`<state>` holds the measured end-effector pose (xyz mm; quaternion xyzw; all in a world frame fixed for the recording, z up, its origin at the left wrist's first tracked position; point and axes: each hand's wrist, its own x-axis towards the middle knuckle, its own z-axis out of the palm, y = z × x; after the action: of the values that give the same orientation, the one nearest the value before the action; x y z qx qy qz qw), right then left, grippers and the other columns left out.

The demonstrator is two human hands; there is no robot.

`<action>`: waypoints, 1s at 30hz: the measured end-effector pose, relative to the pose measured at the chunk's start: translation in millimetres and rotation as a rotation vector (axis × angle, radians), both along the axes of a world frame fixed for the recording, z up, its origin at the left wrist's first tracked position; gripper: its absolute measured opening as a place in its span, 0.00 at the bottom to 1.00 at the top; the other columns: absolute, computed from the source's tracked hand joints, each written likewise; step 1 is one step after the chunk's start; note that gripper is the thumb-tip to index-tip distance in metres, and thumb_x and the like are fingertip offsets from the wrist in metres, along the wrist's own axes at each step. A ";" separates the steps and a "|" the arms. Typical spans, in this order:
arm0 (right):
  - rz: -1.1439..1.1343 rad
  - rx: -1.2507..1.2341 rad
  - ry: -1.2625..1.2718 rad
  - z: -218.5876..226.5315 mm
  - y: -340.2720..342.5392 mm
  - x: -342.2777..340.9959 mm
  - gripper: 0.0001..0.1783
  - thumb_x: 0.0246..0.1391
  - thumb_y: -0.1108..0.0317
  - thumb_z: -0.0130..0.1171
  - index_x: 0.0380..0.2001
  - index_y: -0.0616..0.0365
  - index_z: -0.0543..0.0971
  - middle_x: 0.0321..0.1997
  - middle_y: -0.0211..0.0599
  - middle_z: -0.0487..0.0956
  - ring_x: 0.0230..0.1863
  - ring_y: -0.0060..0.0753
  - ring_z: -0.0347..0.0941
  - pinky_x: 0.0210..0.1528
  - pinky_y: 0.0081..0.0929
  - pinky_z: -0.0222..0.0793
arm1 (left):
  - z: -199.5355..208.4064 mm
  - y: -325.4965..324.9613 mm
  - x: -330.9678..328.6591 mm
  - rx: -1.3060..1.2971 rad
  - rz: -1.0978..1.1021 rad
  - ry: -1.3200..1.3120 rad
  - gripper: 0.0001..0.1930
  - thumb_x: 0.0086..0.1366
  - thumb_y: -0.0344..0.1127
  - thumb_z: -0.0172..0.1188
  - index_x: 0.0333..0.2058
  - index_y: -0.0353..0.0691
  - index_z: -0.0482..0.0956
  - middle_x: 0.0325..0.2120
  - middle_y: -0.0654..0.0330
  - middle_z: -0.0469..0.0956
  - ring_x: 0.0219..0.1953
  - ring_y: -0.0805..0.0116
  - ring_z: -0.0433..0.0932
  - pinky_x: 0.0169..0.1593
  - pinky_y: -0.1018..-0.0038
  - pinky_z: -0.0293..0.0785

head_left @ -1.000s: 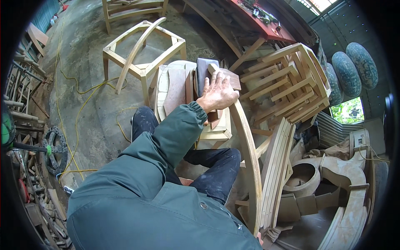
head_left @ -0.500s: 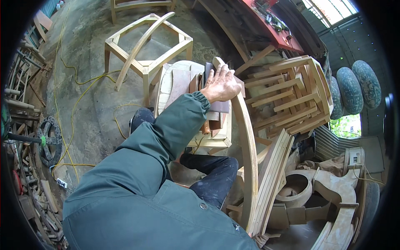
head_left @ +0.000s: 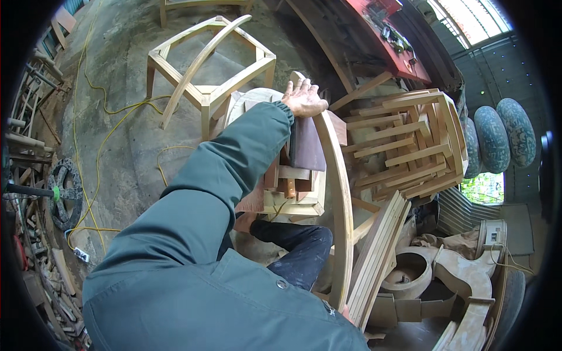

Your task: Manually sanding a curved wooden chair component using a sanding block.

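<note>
A long curved wooden piece (head_left: 338, 187) stretches from the bench down to my right side. My left hand (head_left: 305, 99) lies over it near its far end, fingers extended and slightly spread. Beside that hand, a smooth purple-brown band (head_left: 308, 145), which looks like a sanding belt, stands against the piece's left side. It rises from a low wooden stand (head_left: 319, 199) in front of my legs. Only a sliver of my right hand (head_left: 346, 314) shows by the near end of the piece; its fingers are hidden.
A hexagonal wooden frame (head_left: 240, 79) stands ahead on the left with a curved slat across it. Stacked wooden frames (head_left: 410, 140) and a bundle of slats (head_left: 380, 257) are on the right. Yellow cable (head_left: 99, 181) crosses the floor. Scrap wood lines the left.
My left hand and the curved piece have shifted slightly away and to the left. More of the brown band now shows, and part of my right hand has come into view.
</note>
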<state>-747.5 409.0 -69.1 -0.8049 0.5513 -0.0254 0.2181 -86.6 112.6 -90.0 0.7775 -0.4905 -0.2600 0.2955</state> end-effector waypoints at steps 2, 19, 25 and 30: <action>0.034 -0.023 -0.036 -13.1 1.4 -18.1 0.50 0.53 0.64 0.75 0.76 0.48 0.61 0.42 0.56 0.86 0.42 0.59 0.86 0.41 0.42 0.80 | 9.6 10.7 -9.7 -0.017 -0.035 -0.034 0.45 0.67 0.58 0.45 0.74 0.33 0.54 0.78 0.39 0.44 0.81 0.44 0.36 0.79 0.45 0.27; 0.052 -0.092 -0.080 27.2 16.8 15.8 0.51 0.55 0.68 0.73 0.78 0.46 0.57 0.46 0.58 0.85 0.45 0.56 0.86 0.47 0.40 0.79 | 36.4 47.4 -68.3 -0.081 -0.082 -0.057 0.45 0.71 0.61 0.41 0.75 0.30 0.52 0.77 0.36 0.45 0.81 0.42 0.37 0.79 0.47 0.29; 0.071 -0.104 -0.092 47.2 -7.4 64.0 0.52 0.56 0.69 0.72 0.79 0.45 0.56 0.47 0.59 0.85 0.46 0.55 0.85 0.49 0.39 0.79 | 8.9 4.2 -15.3 -0.019 -0.084 -0.045 0.44 0.69 0.58 0.42 0.75 0.33 0.53 0.77 0.38 0.45 0.81 0.42 0.38 0.79 0.44 0.30; 0.082 -0.109 -0.080 61.6 -30.7 105.1 0.52 0.56 0.71 0.72 0.79 0.44 0.55 0.48 0.59 0.85 0.47 0.54 0.85 0.51 0.38 0.79 | -13.9 -28.4 27.5 0.028 -0.038 0.009 0.45 0.69 0.61 0.44 0.75 0.34 0.53 0.77 0.40 0.45 0.81 0.45 0.38 0.79 0.47 0.32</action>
<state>-642.4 378.3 -7.5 -0.8357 0.5066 -0.0788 0.1966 -59.1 84.2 -103.9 0.7709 -0.5004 -0.2757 0.2818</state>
